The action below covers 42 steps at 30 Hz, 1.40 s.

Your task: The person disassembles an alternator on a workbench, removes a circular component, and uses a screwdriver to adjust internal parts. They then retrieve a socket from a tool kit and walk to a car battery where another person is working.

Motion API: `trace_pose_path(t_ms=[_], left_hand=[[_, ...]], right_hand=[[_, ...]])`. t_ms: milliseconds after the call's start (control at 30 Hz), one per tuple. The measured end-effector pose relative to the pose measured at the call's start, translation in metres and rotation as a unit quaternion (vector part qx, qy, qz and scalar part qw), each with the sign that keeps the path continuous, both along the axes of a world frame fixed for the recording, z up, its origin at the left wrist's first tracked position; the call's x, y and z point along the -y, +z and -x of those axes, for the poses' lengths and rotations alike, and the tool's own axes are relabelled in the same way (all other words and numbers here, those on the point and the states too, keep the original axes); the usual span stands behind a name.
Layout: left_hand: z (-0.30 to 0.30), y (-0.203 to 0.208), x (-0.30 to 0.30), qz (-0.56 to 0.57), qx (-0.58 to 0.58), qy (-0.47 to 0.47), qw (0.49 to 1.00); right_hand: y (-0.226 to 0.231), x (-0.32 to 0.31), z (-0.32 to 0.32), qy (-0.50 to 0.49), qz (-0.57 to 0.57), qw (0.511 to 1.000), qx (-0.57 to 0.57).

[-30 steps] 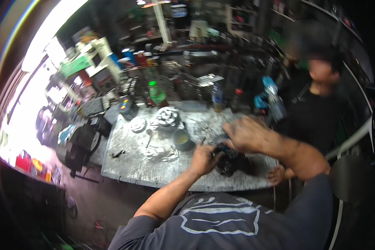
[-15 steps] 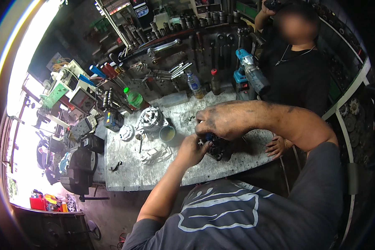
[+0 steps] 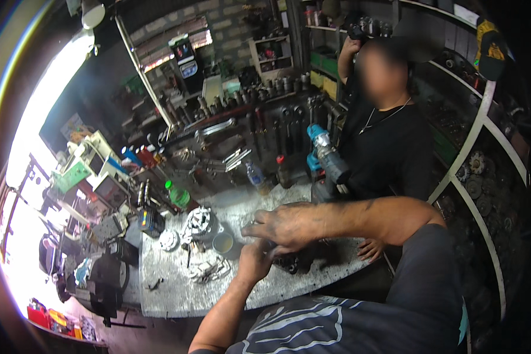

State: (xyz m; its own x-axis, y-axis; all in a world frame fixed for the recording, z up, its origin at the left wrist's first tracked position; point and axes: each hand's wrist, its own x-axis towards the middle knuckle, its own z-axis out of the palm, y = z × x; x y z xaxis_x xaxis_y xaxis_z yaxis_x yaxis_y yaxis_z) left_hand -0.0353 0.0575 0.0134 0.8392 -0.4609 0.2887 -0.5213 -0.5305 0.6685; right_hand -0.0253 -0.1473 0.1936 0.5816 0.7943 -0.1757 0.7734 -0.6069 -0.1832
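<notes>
The person's right arm bends at the elbow and crosses level, its hand (image 3: 280,227) above the left hand (image 3: 255,262), which slants up from below. What either grips cannot be told. A dark part (image 3: 287,265) is beside them, over the table (image 3: 174,296).

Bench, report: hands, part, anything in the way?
Bare left hand and smudged bare right hand close together, grips hidden. Dark metal part, partly hidden by them. Co-worker's bare hand at edge of grey worktable, away from part.
</notes>
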Motion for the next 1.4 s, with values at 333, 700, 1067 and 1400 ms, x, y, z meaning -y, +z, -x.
trace_pose_path(t_ms=[333,700,1067,1400], left_hand=[[-0.008,-0.016,-0.002,-0.01,-0.035,-0.008,0.999],[-0.01,-0.015,-0.005,0.037,0.012,-0.049,0.998],[-0.006,0.006,-0.004,0.018,-0.038,-0.02,0.999],[-0.009,0.0,-0.003,-0.066,-0.003,-0.04,0.997]], right_hand=[[-0.018,0.001,-0.005,0.035,-0.031,0.998,0.031],[-0.006,-0.006,0.006,-0.016,0.013,0.999,0.039],[-0.008,-0.002,0.008,-0.074,-0.003,0.996,0.041],[-0.016,-0.001,0.002,-0.066,0.023,0.996,0.046]])
